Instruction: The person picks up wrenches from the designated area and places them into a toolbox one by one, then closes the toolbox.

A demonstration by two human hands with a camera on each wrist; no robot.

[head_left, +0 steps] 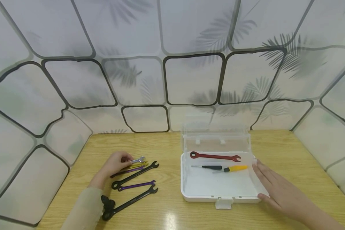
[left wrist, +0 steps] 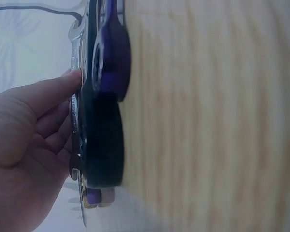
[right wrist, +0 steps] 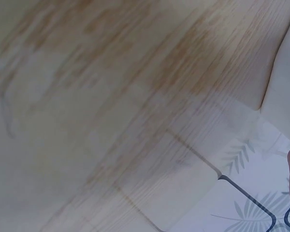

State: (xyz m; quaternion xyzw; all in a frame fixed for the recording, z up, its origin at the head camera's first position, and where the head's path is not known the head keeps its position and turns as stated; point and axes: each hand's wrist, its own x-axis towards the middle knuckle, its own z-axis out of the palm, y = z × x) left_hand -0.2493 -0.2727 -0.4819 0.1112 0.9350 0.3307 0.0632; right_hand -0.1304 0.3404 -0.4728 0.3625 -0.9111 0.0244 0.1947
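The silver wrench [head_left: 139, 160] sits at the 12 o'clock side of the wrench group on the surface [head_left: 169, 156], its long axis running from about 8:30 to 2:30, its visible open-ended head towards 2:30. Finish is bright and metallic, the shank slim and flat. Stamped characters show along the shank in the left wrist view but are too blurred to read. The left hand [head_left: 116, 164] pinches the wrench between thumb and fingers. A yellow wrench [head_left: 138, 165] lies just beside it towards 6 o'clock; contact cannot be determined. The right hand [head_left: 277, 189], fingers extended, rests against the 3 o'clock wall of the white box [head_left: 199, 198], whose lid [head_left: 217, 142] stands raised at 12.
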